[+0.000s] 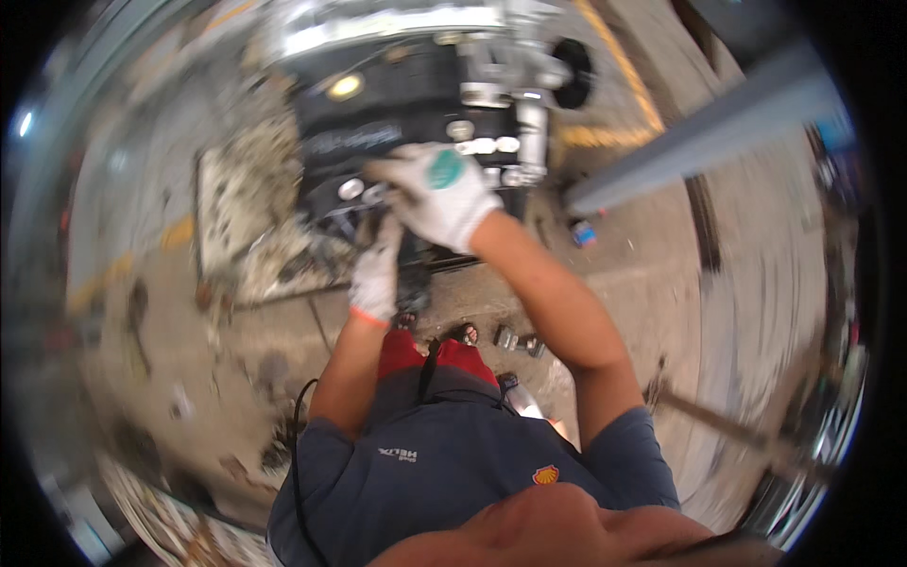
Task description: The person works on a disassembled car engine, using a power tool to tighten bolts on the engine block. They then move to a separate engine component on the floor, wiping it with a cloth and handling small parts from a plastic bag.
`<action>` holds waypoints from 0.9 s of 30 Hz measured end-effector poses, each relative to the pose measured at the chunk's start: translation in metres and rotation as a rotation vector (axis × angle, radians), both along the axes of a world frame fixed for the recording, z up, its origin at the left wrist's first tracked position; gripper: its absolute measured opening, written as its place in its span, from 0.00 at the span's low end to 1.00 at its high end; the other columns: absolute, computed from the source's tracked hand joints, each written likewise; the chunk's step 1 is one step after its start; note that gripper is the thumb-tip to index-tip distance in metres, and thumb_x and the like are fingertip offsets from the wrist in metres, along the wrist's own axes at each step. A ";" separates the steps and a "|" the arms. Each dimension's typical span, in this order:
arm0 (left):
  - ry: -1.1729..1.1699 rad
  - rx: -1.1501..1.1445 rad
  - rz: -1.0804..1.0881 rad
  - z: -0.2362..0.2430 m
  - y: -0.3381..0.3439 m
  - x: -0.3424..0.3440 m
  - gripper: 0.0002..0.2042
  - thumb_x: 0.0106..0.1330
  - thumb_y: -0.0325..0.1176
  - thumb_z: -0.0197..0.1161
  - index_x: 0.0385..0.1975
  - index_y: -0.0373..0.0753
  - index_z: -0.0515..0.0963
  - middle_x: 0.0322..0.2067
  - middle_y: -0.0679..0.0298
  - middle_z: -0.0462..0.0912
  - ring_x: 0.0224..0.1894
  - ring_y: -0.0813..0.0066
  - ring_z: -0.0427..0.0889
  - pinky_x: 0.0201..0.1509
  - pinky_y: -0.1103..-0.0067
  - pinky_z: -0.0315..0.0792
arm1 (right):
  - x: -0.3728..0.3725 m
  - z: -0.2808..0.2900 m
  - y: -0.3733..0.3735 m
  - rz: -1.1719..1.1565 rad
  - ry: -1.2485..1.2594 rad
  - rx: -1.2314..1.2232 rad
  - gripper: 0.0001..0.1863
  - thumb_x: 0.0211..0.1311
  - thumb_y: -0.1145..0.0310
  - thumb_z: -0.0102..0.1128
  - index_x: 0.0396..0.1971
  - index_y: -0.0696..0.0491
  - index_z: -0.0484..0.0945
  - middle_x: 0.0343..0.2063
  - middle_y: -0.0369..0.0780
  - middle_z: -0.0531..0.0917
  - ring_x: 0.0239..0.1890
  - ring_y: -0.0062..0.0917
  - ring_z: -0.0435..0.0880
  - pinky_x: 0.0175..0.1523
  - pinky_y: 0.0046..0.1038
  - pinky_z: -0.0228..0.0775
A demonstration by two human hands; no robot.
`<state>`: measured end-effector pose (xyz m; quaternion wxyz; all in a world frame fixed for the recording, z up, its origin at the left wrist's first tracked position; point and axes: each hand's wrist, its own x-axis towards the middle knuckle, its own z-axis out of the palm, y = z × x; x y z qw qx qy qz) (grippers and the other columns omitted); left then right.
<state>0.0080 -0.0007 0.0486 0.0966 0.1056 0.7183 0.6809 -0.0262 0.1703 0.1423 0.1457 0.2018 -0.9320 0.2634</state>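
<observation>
From here, the left hand (pixel 376 276) and right hand (pixel 442 197) crowd the near part of the dark engine (pixel 378 99), leaving little room between them. A hand could pass right over the floor (pixel 628 274) until the slanting gray post (pixel 713 132) blocks it. Far right, a black round part (pixel 572 74) juts out; left, the stained sheet (pixel 225 203) lies low, open above.

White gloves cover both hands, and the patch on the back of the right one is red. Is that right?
Not quite: the patch is green, not red, as the head view shows. White gloves do cover the left hand and right hand.
</observation>
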 end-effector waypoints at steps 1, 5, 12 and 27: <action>0.145 -0.072 0.010 -0.002 0.000 0.004 0.20 0.78 0.35 0.49 0.67 0.41 0.71 0.60 0.53 0.75 0.62 0.57 0.75 0.66 0.70 0.69 | 0.004 0.007 0.005 0.056 -0.026 0.034 0.18 0.58 0.68 0.63 0.50 0.46 0.83 0.38 0.43 0.85 0.45 0.43 0.84 0.51 0.40 0.77; 0.412 -0.288 0.034 -0.019 -0.010 0.015 0.19 0.79 0.35 0.49 0.67 0.41 0.72 0.62 0.51 0.74 0.66 0.57 0.72 0.69 0.71 0.66 | 0.003 -0.001 -0.014 -0.040 -0.070 0.034 0.10 0.64 0.63 0.62 0.43 0.45 0.85 0.39 0.42 0.85 0.45 0.40 0.84 0.51 0.40 0.76; -0.192 -0.071 0.112 0.019 0.010 0.008 0.26 0.78 0.46 0.51 0.69 0.35 0.70 0.69 0.56 0.69 0.72 0.70 0.64 0.76 0.76 0.55 | 0.001 -0.002 0.008 0.066 -0.052 -0.029 0.12 0.66 0.62 0.59 0.47 0.44 0.83 0.44 0.44 0.84 0.49 0.42 0.83 0.54 0.39 0.76; -0.141 -0.008 0.069 -0.032 -0.007 -0.014 0.32 0.77 0.55 0.52 0.70 0.34 0.65 0.64 0.56 0.75 0.65 0.67 0.73 0.67 0.75 0.66 | 0.024 0.023 -0.001 -0.034 -0.005 -0.015 0.14 0.65 0.62 0.59 0.48 0.47 0.83 0.44 0.44 0.84 0.48 0.42 0.84 0.54 0.41 0.76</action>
